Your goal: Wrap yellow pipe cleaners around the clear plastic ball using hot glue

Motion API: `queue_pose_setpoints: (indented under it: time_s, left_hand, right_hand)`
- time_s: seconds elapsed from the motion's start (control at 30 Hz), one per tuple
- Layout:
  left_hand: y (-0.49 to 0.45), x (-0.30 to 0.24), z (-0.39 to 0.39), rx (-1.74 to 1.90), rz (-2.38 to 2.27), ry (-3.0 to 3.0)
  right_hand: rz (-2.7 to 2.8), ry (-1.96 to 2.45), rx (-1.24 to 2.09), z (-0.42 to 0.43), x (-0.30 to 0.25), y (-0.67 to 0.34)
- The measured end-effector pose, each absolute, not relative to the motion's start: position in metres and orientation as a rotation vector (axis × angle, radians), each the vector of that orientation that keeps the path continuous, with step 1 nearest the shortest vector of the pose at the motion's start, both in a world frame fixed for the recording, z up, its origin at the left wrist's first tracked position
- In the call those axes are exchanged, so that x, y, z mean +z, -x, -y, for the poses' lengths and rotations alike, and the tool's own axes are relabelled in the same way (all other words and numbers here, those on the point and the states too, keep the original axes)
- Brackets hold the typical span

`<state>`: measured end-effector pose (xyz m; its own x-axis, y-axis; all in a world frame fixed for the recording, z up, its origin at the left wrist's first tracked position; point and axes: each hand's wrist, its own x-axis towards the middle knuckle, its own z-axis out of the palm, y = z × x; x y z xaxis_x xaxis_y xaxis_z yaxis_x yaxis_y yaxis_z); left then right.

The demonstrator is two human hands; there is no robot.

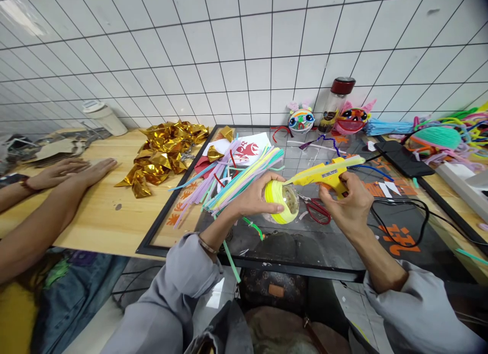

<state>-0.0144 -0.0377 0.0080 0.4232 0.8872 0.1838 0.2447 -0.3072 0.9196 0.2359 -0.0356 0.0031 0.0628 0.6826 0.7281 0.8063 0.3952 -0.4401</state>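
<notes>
Held up over the dark framed panel, a clear round container (282, 201) is partly wrapped in yellow strips. My left hand (257, 197) is closed around its left side, thumb across the front. In my right hand (348, 199) is a yellow glue gun (328, 176), gripped by its handle, with a pale glue stick (356, 161) protruding from the back. The gun's nozzle points left and meets, or nearly meets, the container's upper rim. Behind my left hand lies a bundle of pastel fuzzy stems (247, 176). Red-handled scissors (318, 211) rest between my hands on the panel.
Crumpled gold foil (163, 153) lies left of the panel, near a co-worker's resting hands (95, 172). Two decorated round faces (301, 119) and a bottle (337, 105) stand along the wall. A phone (400, 158), black cable (421, 232) and green yarn ball (436, 139) are on the right.
</notes>
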Motion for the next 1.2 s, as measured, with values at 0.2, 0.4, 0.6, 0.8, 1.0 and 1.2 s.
queue_pose_setpoints:
  time_s: [0.2,0.4,0.6,0.8,1.0,1.2]
  left_hand:
    - [0.0137,0.0096,0.0386,0.906,-0.964,-1.774]
    - [0.0137,0.0101,0.0389,0.895,-0.967,-1.781]
    - [0.0139,0.0094,0.0388,0.886,-0.983,-1.783]
    - [0.0138,0.0111,0.0389,0.88,-0.965,-1.769]
    - [0.0132,0.012,0.0397,0.878,-0.973,-1.753]
    - [0.0134,0.0106,0.039,0.895,-0.973,-1.782]
  right_hand:
    - [1.655,1.304,-0.157,0.0353,0.0034,-0.2357]
    - [1.655,1.337,-0.131,0.0358,0.0034,-0.2361]
    - [1.666,1.34,-0.177,0.0363,0.0051,-0.2359]
    - [1.661,1.304,-0.179,0.0365,0.0059,-0.2359]
    - [1.676,1.318,-0.157,0.0359,0.0052,-0.2366]
    - [1.679,1.265,-0.179,0.0346,0.0035,-0.237]
